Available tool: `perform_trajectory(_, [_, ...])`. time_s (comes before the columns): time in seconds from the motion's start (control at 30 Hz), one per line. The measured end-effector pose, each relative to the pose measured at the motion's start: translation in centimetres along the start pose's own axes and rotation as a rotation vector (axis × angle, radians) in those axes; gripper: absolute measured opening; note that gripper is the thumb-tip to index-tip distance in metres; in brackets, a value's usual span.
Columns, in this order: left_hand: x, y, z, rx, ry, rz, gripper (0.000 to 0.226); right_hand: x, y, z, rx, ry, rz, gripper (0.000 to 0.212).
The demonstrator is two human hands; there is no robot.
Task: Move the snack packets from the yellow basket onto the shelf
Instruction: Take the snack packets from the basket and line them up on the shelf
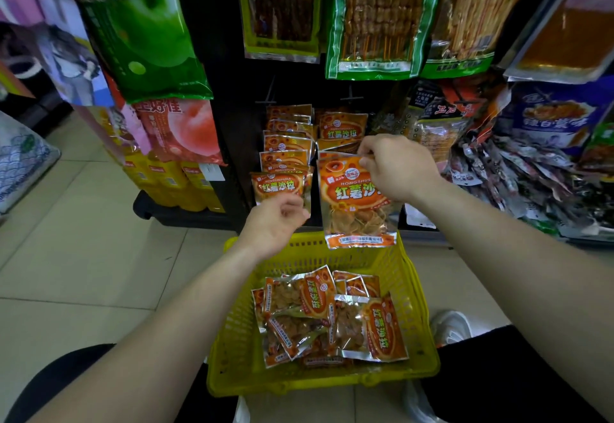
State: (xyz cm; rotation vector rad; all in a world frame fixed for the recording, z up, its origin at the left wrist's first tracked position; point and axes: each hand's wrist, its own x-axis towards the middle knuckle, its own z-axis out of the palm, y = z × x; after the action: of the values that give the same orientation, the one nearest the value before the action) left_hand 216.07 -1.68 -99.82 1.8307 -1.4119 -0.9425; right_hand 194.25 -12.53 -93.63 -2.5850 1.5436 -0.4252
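My right hand (395,166) pinches the top edge of an orange snack packet (352,203), which hangs upright in front of the right row of same packets (342,126) on the black rack. My left hand (275,223) holds the bottom of the front packet (277,186) in the left hanging row. Below both hands, the yellow basket (239,339) on the floor holds several orange packets (332,313) lying in a loose pile.
Large green and pink bags (146,23) hang at the left, skewer packs (375,17) above the rows. A heap of dark packets (518,176) fills the right shelf. Beige tiled floor (83,223) lies to the left. My knees flank the basket.
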Motion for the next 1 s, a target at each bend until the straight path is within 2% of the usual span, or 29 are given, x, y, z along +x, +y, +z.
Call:
perform_trajectory(0.17, [1.3, -1.8, 1.5, 0.096, -0.112, -0.060, 0.043, 3.4, 2.0, 1.1, -0.047, -0.072, 0.072, 0.011])
perform_trajectory(0.33, [5.9, -3.3, 3.7, 0.134, -0.119, -0.061, 0.041, 7.6, 4.4, 4.6, -0.036, -0.011, 0.122, 0.010])
perform_trajectory(0.7, [20.3, -9.1, 14.7, 0.244, -0.216, -0.037, 0.058, 15.6, 10.8, 20.1, -0.010, -0.110, 0.156, 0.015])
perform_trajectory(0.8, [23.9, -9.6, 17.2, 0.159, -0.192, -0.054, 0.062, 18.8, 11.9, 22.5, 0.067, -0.116, 0.151, 0.013])
perform_trajectory(0.9, [26.9, -10.0, 18.8, 0.112, -0.142, -0.053, 0.065, 21.6, 12.5, 24.0, 0.032, -0.065, 0.114, 0.007])
perform_trajectory(1.0, [29.0, -10.3, 19.8, 0.170, -0.123, -0.036, 0.070, 23.5, 13.4, 24.6, -0.007, 0.000, 0.062, 0.007])
